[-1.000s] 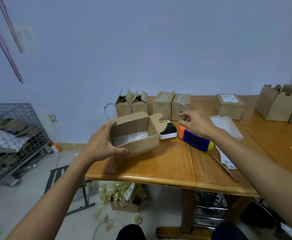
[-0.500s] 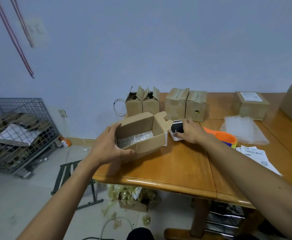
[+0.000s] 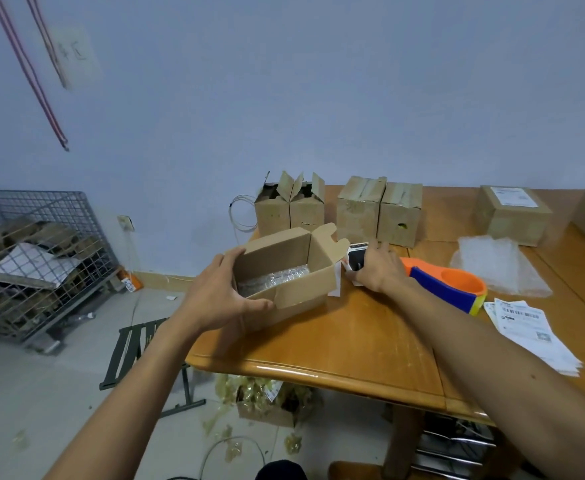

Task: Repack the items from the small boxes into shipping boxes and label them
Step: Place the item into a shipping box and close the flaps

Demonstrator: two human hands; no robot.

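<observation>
Steadies open shipping box (image 3: 285,268) at tabletop (image 3: 353,337) near-left edge, left grip (image 3: 214,299) clamped on its near wall, mouth up for loading. Has bubble wrap (image 3: 273,280) padding inside. Just right of box, curls right grip (image 3: 375,270) round black-and-white item (image 3: 356,257), probably to drop it in. Parks tape dispenser (image 3: 446,287), labels (image 3: 530,332) within reach, right.

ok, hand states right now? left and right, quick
Left hand: closed, gripping the near end of the open cardboard box.
Right hand: closed, fingers curled round the black-and-white device on the table.
</observation>
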